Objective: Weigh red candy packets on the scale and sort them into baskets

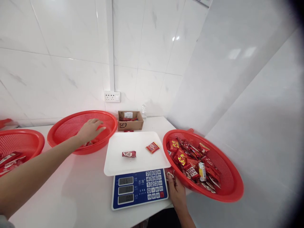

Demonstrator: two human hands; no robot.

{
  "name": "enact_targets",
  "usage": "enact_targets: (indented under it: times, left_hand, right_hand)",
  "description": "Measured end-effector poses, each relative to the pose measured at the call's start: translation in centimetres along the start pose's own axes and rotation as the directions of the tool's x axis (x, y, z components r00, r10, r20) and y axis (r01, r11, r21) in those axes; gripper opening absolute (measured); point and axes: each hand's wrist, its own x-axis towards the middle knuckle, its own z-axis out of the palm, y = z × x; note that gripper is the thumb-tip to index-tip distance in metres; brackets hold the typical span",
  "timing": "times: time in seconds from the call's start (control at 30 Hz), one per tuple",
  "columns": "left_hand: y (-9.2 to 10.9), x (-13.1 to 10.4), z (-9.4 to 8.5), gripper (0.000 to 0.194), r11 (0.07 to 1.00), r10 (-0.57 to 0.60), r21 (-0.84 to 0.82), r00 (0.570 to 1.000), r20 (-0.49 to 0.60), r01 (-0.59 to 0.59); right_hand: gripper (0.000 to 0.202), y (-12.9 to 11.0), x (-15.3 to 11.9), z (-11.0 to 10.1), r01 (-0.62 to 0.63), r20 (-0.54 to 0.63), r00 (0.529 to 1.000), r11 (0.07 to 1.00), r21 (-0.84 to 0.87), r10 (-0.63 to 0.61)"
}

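Observation:
My left hand [91,130] reaches over the middle red basket [108,117], thumb and fingers apart and holding nothing that I can see. A few small packets in that basket are partly hidden behind my wrist. Between the scale and the right-hand red basket [234,186], my right hand [177,191] has its thumb against a red snack packet [170,174]; its other fingers are mostly hidden. On the white pan [140,166] of the digital scale [142,190] lie a narrow red-and-white packet [129,154] and a square red packet [152,147].
The right-hand basket is tilted and holds many wrapped snacks [192,171]. Another red basket [35,137] with packets stands at far left. Behind the scale sits an open cardboard box [130,126]. Tiled walls with a socket [112,97] enclose the white table [78,193].

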Motion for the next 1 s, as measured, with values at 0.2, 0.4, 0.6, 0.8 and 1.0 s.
enact_targets:
  times: [0.2,0.4,0.6,0.8,1.0]
  left_hand:
    - [8.2,-2.9,3.6,0.066,0.892,0.423,-0.299,0.861,0.284,-0.339]
    - [14.9,-1.4,7.5,0.079,0.800,0.589,-0.412,0.703,0.399,-0.436]
    - [19.5,1.2,9.4,0.072,0.772,0.631,-0.382,0.687,0.360,-0.509]
    - [21.2,1.7,10.3,0.047,0.792,0.604,-0.289,0.757,0.248,-0.538]
    - [20.6,2.3,9.5,0.035,0.842,0.538,-0.247,0.789,0.298,-0.480]
  right_hand:
    - [0.058,-0.2,-0.1,0.0,-0.023,-0.011,1.000,0.999,-0.025,0.023]
    - [0.049,-0.1,0.0,0.0,0.004,-0.016,1.000,1.000,-0.017,-0.004]
    - [0.054,-0.1,0.0,0.2,0.039,-0.038,0.999,0.999,0.000,-0.039]
    - [0.056,-0.1,0.0,0.3,0.030,-0.038,0.999,0.999,0.013,-0.030]
    - [0.055,-0.3,-0.1,0.2,0.035,-0.044,0.998,0.999,0.027,-0.034]
